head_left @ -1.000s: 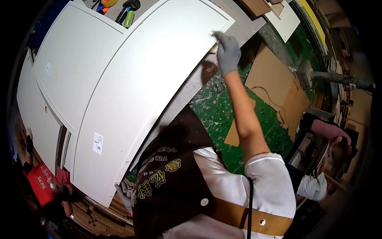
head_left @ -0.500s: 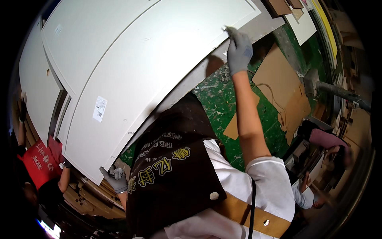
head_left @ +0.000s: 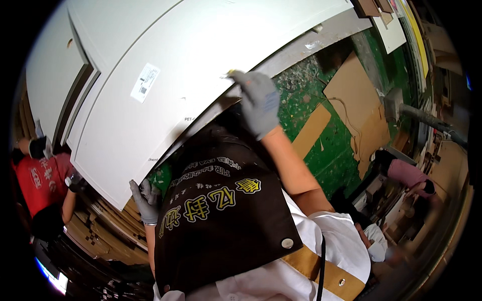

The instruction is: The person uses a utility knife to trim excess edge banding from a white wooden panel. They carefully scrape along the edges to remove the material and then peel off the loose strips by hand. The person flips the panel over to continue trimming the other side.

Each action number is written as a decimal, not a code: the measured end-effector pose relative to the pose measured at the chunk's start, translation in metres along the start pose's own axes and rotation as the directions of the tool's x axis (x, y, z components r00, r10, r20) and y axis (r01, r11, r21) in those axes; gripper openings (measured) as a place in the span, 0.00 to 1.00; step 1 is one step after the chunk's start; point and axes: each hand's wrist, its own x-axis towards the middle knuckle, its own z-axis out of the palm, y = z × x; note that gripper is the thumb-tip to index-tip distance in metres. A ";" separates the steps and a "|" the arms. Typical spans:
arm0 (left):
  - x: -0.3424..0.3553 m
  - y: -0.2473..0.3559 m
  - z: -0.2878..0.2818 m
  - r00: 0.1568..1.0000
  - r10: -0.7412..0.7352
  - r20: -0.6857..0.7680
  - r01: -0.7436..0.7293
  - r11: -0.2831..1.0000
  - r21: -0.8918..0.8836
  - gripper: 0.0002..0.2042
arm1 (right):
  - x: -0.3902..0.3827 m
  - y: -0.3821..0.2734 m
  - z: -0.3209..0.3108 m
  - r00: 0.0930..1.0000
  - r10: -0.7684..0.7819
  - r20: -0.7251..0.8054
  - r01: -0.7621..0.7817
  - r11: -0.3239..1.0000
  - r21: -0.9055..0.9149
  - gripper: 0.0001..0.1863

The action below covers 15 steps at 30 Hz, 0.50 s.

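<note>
A large white panel (head_left: 201,65) lies before me, with a printed label (head_left: 145,83) on its face. My right hand (head_left: 258,103), in a grey glove, is closed at the panel's near edge. A small object with a yellowish tip (head_left: 230,73) pokes out from its fingers over the edge; its kind is too small to tell. Close to the panel's near left corner is my left hand (head_left: 145,201), also gloved in grey. Its fingers are apart, one stretched out, and nothing shows in them.
Another white panel (head_left: 45,90) lies at the left, beside a person in a red garment (head_left: 42,178). Brown boards (head_left: 98,236) are stacked below. Cardboard sheets (head_left: 351,95) lie on the green floor at right, near a grey pipe (head_left: 427,116). More people work at the far right.
My right hand has slid along the panel edge, left and nearer to me, with the small object. My left hand has come slightly away from the corner. The view has shifted.
</note>
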 end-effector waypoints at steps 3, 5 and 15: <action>0.023 -0.018 -0.042 0.915 0.400 0.057 -0.403 0.909 0.101 0.16 | 0.042 0.057 -0.015 0.989 0.085 -0.121 -0.083 0.996 0.023 0.16; 0.048 -0.012 -0.104 0.891 0.418 0.178 -0.443 0.886 0.139 0.29 | 0.055 0.092 -0.026 0.982 0.083 -0.169 -0.130 0.948 -0.291 0.16; 0.053 -0.008 -0.126 0.934 0.309 0.181 -0.334 0.934 0.129 0.45 | -0.021 -0.062 0.011 0.995 -0.007 0.098 0.008 1.000 -0.005 0.25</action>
